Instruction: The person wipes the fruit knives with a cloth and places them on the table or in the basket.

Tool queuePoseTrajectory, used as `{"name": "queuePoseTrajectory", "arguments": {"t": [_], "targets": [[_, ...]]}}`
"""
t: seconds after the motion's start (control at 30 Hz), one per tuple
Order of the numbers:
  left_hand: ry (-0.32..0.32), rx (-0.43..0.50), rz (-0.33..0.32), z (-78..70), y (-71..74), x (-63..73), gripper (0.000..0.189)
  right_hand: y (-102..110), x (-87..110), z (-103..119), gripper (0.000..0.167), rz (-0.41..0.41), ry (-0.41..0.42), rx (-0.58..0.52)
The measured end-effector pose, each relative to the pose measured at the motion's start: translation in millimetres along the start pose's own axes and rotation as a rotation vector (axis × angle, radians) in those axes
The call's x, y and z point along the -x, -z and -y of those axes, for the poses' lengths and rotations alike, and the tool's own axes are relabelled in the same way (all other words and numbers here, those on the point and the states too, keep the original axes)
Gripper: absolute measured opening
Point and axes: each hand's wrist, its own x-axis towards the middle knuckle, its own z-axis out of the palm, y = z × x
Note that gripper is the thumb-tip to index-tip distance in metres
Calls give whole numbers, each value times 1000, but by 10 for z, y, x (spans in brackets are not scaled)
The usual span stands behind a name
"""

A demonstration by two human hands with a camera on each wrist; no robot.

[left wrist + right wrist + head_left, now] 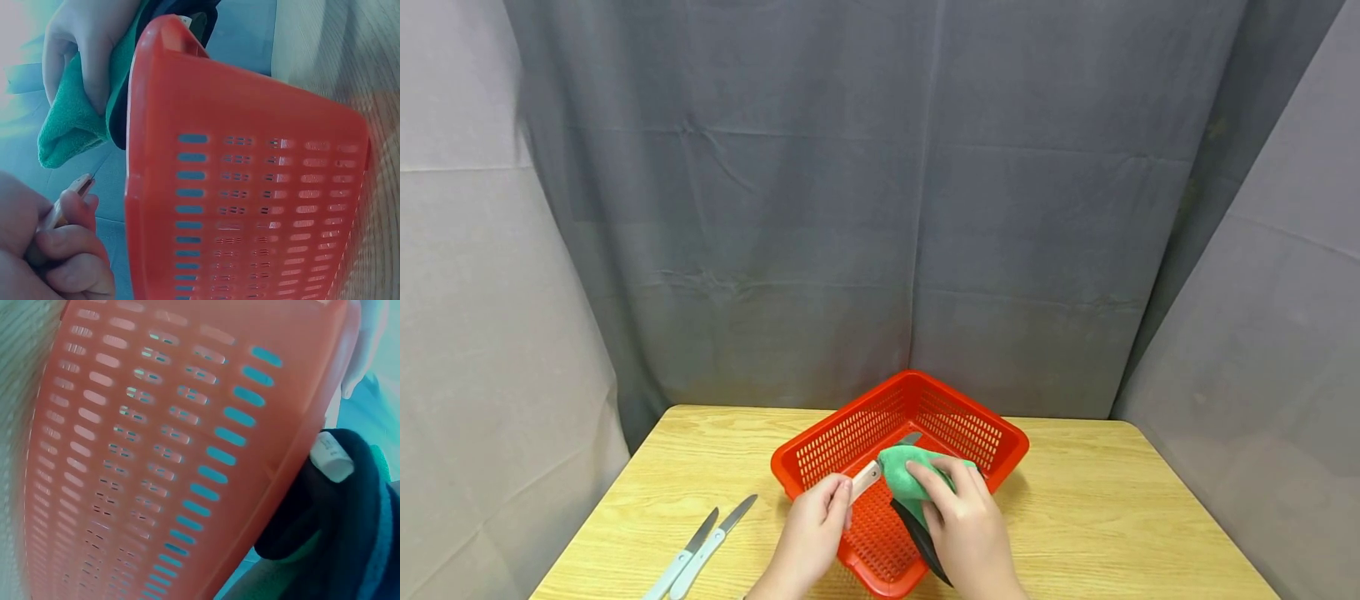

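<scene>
My left hand (pixel 808 533) grips a knife by its pale handle (pixel 866 479), and the blade points away to the upper right. A green cloth (pixel 901 477) with a dark backing lies over the middle of that blade; the blade's tip (pixel 910 438) shows beyond it. My right hand (pixel 967 527) holds the cloth against the knife, thumb on the near side. Both hands are above the red plastic basket (pixel 784 467). In the right wrist view a white tag (pixel 331 456) sticks out from the dark side of the cloth, beside the basket's rim.
Two knives with pale blue handles lie side by side on the wooden table at the left, one (pixel 682 563) just left of the other (pixel 707 557). A grey curtain (pixel 820 208) hangs behind the table, with pale cloth walls (pixel 1262 350) on both sides.
</scene>
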Motion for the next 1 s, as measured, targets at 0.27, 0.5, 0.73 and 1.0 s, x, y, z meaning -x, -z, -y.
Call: {"name": "queuePoseTrajectory", "arguments": {"t": [0.27,0.5,0.73,1.0], "targets": [[-2,4,-2,2,8,3,24,-48,24,12,60,-4,12,-4],[-9,10,6,12,6,-2,25,-64,37,10,57,-6,-4,3],[-5,25,20,6,13,0,28,-70,47,-8,55,15,-29,21],[-18,47,28,-3,16,10,27,-61,35,-13,56,37,-66,42]]}}
